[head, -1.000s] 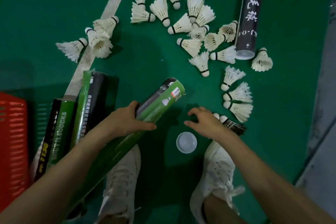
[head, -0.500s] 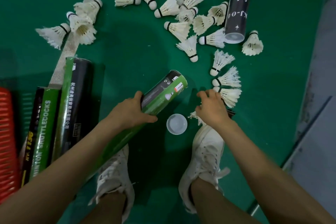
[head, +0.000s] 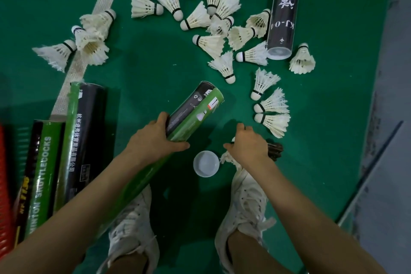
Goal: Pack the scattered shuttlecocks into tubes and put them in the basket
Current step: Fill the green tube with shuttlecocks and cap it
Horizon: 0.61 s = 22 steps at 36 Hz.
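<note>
Packing under way on a green floor [head: 155, 62]: a crouching person's left hand [head: 155, 140] wraps around the middle of a tube [head: 195, 113], thumb across its top, holding it slanted with the open mouth pointing up and away. The right hand [head: 246, 147] curls down over a white shuttlecock [head: 227, 158] beside the shoe [head: 246, 196], feathers poking out under the palm (the fingertips' hold itself is hidden). The cap [head: 205, 163] lies between the hands. Many loose shuttlecocks [head: 211, 43] lie beyond, and the basket [head: 3, 184] sits at far left. The next move likely calls for lifting the shuttlecock and feeding it cork-first into the mouth.
</note>
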### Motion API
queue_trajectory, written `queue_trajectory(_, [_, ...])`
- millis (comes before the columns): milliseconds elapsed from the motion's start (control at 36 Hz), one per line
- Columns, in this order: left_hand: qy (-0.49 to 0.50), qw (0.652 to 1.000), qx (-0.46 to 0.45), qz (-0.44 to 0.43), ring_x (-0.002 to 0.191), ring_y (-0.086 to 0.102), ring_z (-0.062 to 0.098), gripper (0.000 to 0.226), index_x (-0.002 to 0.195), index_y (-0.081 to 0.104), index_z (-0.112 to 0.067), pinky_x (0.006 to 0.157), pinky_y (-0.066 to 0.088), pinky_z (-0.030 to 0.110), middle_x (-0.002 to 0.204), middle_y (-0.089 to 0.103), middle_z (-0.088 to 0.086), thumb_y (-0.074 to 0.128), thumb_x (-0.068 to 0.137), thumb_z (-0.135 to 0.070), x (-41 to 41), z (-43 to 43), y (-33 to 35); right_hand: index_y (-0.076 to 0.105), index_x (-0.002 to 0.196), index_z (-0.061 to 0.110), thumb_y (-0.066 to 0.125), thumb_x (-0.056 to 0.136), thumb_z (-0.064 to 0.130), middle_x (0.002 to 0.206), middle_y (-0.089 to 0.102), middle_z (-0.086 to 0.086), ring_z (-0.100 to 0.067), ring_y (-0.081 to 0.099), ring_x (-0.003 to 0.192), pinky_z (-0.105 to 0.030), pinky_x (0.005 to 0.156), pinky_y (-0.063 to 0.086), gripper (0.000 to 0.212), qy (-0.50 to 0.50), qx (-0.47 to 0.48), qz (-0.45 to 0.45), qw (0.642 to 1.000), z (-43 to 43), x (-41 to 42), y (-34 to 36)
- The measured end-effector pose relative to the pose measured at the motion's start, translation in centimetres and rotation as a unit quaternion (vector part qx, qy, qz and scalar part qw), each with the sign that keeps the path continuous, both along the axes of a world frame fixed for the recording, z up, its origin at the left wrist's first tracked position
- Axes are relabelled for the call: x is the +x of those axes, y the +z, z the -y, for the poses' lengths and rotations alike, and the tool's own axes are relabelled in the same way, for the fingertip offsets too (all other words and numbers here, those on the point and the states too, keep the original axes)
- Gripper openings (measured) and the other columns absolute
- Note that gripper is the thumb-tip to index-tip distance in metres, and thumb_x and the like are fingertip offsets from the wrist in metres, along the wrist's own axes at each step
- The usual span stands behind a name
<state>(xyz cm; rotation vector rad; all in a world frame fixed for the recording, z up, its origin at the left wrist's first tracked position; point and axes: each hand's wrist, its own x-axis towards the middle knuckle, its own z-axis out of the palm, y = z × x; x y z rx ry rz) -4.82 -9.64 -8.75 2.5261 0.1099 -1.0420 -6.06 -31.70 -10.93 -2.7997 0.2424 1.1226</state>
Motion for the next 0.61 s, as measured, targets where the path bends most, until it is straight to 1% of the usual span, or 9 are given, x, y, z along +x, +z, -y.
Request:
queue_trajectory(139, [0.000, 1.000, -0.007, -0.006, 0.088, 0.057, 0.027, 0.076, 0.120, 0.035, -0.025, 0.083, 0.050, 0.040, 0.103, 0.053, 0.003, 0.071, 0.068, -0.066, -0.2, 0.2, -0.1, 0.035, 0.123, 0.006, 0.060, 0.090, 0.021, 0.123, 0.048, -0.017, -0.040, 0.056, 0.104, -0.036, 0.073, 0.039, 0.044, -0.056, 0.068, 0.031, 0.996, -0.6, 0.1, -0.5])
queue_trajectory(278, [0.014, 1.000, -0.017, -0.008, 0.088, 0.058, 0.026, 0.078, 0.123, 0.035, -0.023, 0.083, 0.051, 0.042, 0.105, 0.054, 0.004, 0.071, 0.068, -0.065, 0.3, -0.3, -0.1, 0.044, 0.120, 0.007, 0.059, 0.086, 0.014, 0.115, 0.053, -0.012, -0.032, 0.058, 0.094, -0.032, 0.070, 0.040, 0.038, -0.124, 0.157, 0.141, 0.970, -0.7, 1.3, -0.9])
queue_trajectory(333, [0.022, 1.000, -0.022, -0.005, 0.088, 0.057, 0.026, 0.077, 0.122, 0.035, -0.024, 0.082, 0.051, 0.040, 0.104, 0.054, 0.004, 0.072, 0.068, -0.064, 0.4, -0.5, 0.1, 0.049, 0.110, 0.012, 0.061, 0.086, 0.013, 0.107, 0.058, -0.005, -0.021, 0.058, 0.088, -0.027, 0.070, 0.047, 0.028, -0.222, 0.250, 0.193, 0.922, -0.7, 2.2, -0.5])
queue_trajectory(389, [0.027, 0.999, -0.030, 0.003, 0.088, 0.057, 0.025, 0.075, 0.120, 0.036, -0.025, 0.081, 0.050, 0.040, 0.104, 0.055, 0.004, 0.073, 0.068, -0.063, 0.6, -0.6, 0.3, 0.052, 0.101, 0.016, 0.062, 0.087, 0.010, 0.101, 0.059, 0.000, -0.012, 0.057, 0.085, -0.015, 0.067, 0.048, 0.018, -0.350, 0.351, 0.219, 0.841, -0.5, 3.4, 0.4])
queue_trajectory(444, [0.034, 0.998, -0.045, 0.010, 0.088, 0.057, 0.025, 0.074, 0.119, 0.036, -0.026, 0.082, 0.050, 0.040, 0.104, 0.055, 0.003, 0.074, 0.067, -0.062, 0.7, -0.6, 0.6, 0.057, 0.097, 0.017, 0.060, 0.090, 0.009, 0.100, 0.060, -0.002, -0.014, 0.057, 0.085, -0.020, 0.066, 0.051, 0.012, -0.491, 0.433, 0.203, 0.728, 0.0, 4.8, 1.4])
queue_trajectory(500, [0.037, 0.997, -0.062, 0.007, 0.087, 0.058, 0.023, 0.073, 0.117, 0.037, -0.028, 0.080, 0.050, 0.039, 0.102, 0.056, 0.002, 0.075, 0.066, -0.062, 0.8, -0.4, 1.0, 0.062, 0.099, 0.014, 0.057, 0.091, 0.005, 0.101, 0.064, -0.007, -0.020, 0.061, 0.090, -0.031, 0.081, 0.053, 0.012, -0.591, 0.508, 0.164, 0.604, 0.9, 6.1, 2.2])
queue_trajectory(528, [0.036, 0.997, -0.070, 0.006, 0.085, 0.058, 0.021, 0.071, 0.115, 0.037, -0.029, 0.078, 0.049, 0.037, 0.100, 0.056, 0.001, 0.076, 0.065, -0.062, 0.9, -0.3, 1.1, 0.064, 0.100, 0.012, 0.058, 0.091, 0.005, 0.103, 0.066, -0.008, -0.022, 0.062, 0.097, -0.035, 0.092, 0.051, 0.013, -0.604, 0.523, 0.155, 0.581, 1.3, 6.7, 2.5])
queue_trajectory(556, [0.034, 0.996, -0.079, 0.005, 0.083, 0.058, 0.020, 0.070, 0.113, 0.037, -0.031, 0.075, 0.049, 0.036, 0.098, 0.057, 0.000, 0.076, 0.065, -0.062, 0.9, -0.2, 1.3, 0.066, 0.099, 0.013, 0.059, 0.090, 0.006, 0.106, 0.067, -0.007, -0.023, 0.062, 0.105, -0.039, 0.100, 0.047, 0.013, -0.595, 0.519, 0.154, 0.594, 1.7, 7.2, 2.8])
queue_trajectory(611, [0.028, 0.995, -0.099, 0.006, 0.081, 0.059, 0.018, 0.069, 0.112, 0.037, -0.033, 0.073, 0.050, 0.036, 0.095, 0.058, -0.001, 0.077, 0.064, -0.062, 1.0, 0.0, 1.7, 0.070, 0.096, 0.017, 0.063, 0.088, 0.010, 0.110, 0.069, -0.003, -0.021, 0.060, 0.113, -0.041, 0.105, 0.042, 0.013, -0.547, 0.496, 0.156, 0.656, 2.3, 7.7, 3.2])
